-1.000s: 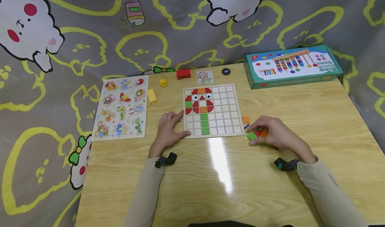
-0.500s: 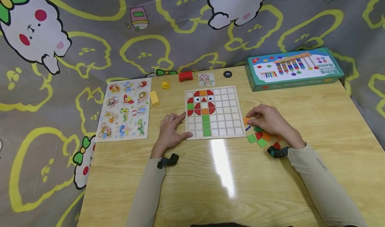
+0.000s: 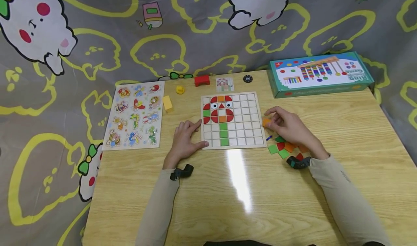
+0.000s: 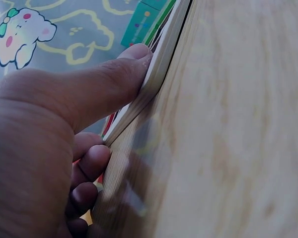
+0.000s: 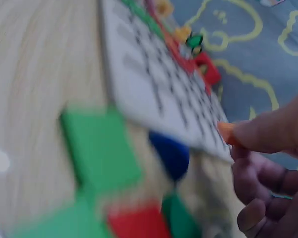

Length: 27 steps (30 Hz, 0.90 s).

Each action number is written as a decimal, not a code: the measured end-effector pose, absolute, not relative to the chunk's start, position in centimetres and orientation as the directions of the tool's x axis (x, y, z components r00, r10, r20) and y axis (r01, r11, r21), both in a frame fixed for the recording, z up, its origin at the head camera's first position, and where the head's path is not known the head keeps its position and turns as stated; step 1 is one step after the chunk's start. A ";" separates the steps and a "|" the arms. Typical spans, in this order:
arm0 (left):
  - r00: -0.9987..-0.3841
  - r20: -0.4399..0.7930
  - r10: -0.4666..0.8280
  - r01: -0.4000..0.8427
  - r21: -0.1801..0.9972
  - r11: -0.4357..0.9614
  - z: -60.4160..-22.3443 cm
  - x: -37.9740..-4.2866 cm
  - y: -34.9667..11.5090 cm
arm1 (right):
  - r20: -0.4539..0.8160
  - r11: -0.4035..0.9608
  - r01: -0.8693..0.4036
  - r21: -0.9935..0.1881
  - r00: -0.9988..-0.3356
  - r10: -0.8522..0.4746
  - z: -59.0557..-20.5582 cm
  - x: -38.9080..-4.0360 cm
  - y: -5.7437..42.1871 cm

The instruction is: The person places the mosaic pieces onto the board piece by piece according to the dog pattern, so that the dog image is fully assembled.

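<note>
A square wooden grid board [image 3: 245, 125] lies on the table, with red, orange, green and eye-printed tiles forming a pattern in its left half. My left hand [image 3: 183, 141] rests against the board's left side, thumb on the lower left corner and index finger touching the edge higher up. In the left wrist view the thumb [image 4: 109, 84] presses on the board's rim. Just off the board's right edge, my right hand [image 3: 291, 127] pinches an orange tile [image 5: 226, 133] between thumb and finger. Beneath that hand lie loose tiles, including a green tile [image 3: 273, 149] and a blue piece [image 3: 269, 138].
An insect puzzle board [image 3: 133, 116] lies at the left, beside a yellow block [image 3: 167, 104]. Behind the grid board are a yellow duck [image 3: 180, 89], a red block [image 3: 202, 80], a pattern card [image 3: 224, 84] and a black chip [image 3: 248, 79]. A boxed game [image 3: 320, 75] occupies the back right.
My right hand has moved from the loose tile pile up to the orange tile beside the board, picked it up and carried it slightly away from me. The left hand stays put.
</note>
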<state>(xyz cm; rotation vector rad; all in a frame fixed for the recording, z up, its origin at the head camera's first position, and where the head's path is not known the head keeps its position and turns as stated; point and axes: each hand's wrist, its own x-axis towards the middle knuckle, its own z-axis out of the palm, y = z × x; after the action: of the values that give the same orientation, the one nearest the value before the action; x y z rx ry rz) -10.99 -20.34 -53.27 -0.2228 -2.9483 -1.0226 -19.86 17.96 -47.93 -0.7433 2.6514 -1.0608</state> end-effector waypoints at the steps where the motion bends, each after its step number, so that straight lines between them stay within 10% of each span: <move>1: -0.990 0.058 0.130 0.138 0.616 0.776 -53.2 -11.0 -20.4 | 0.020 0.603 -0.370 -0.707 -0.863 -0.505 -47.8 -20.0 17.5; 10: -0.989 0.062 0.136 0.145 0.617 0.773 -53.1 -11.2 -20.2 | 0.075 0.458 -0.333 -0.824 -0.866 -0.495 -48.5 -20.3 11.7; 27: -0.989 0.060 0.136 0.144 0.613 0.777 -53.0 -11.0 -20.4 | 0.077 0.565 -0.458 -0.687 -0.818 -0.570 -49.9 -20.4 8.1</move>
<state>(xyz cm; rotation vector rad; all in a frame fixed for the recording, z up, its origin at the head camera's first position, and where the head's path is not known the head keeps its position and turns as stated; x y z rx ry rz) -10.99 -20.39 -53.05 -0.2317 -2.9497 -1.0187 -20.36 8.10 -49.87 -0.8731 2.6405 -1.0911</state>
